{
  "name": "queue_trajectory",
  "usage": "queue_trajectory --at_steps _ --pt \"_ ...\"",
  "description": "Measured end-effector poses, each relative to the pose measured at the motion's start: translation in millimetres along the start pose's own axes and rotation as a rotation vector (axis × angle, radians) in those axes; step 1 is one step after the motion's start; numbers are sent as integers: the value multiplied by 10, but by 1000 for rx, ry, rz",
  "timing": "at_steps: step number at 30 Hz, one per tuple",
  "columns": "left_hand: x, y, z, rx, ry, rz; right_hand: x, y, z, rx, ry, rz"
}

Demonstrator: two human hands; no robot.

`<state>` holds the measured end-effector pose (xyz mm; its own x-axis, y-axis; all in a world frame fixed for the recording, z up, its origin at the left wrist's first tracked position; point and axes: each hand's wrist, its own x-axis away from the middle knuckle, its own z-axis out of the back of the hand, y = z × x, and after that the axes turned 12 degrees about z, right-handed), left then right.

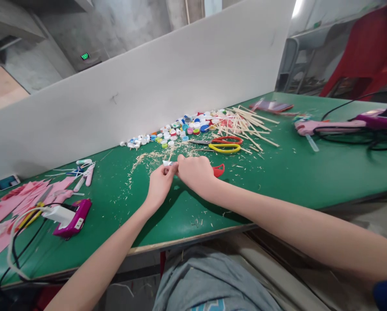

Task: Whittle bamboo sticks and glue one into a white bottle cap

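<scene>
My left hand (160,182) and my right hand (196,172) meet over the green table (277,181), both closed in a pinch. Between the fingertips of both sits a small white piece (167,163), too small to name. A red scissor handle (218,170) sticks out from under my right hand, resting on the table. Wood shavings (148,162) lie scattered just beyond my hands.
Behind the hands lie yellow and red scissors (224,144), a pile of wooden sticks (245,123) and several coloured bottle caps (180,129). Pink glue guns lie at the right (329,126) and at the left (73,219) with cables. Pink paper (15,203) covers the left; a white board (148,90) backs the table.
</scene>
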<state>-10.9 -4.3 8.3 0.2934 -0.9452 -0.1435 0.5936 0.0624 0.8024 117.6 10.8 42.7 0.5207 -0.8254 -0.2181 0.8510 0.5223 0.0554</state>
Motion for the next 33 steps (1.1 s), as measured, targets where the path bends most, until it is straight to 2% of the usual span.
queue_trajectory --at_steps 6,8,11,17,21,23,28,33 --pt "60 2 -36 -1 0 -5 -152 471 91 56 76 -251" --pt "69 4 -35 -1 2 -14 -180 618 81 48 59 -289" --pt "86 6 -32 -5 0 -33 -196 705 33 25 15 -286" --pt "164 7 -28 -84 -73 -120 -221 655 -69 -24 -115 -150" --pt "194 -6 -23 -158 -72 -184 -243 641 -149 -58 -173 -47" --pt "190 -10 -10 -187 -59 -209 -235 638 -182 -58 -152 -14" --pt "132 -22 85 -330 -20 -271 -136 643 -218 10 -3 84" --pt "-18 -78 185 -380 11 -247 -68 589 -169 -12 74 288"
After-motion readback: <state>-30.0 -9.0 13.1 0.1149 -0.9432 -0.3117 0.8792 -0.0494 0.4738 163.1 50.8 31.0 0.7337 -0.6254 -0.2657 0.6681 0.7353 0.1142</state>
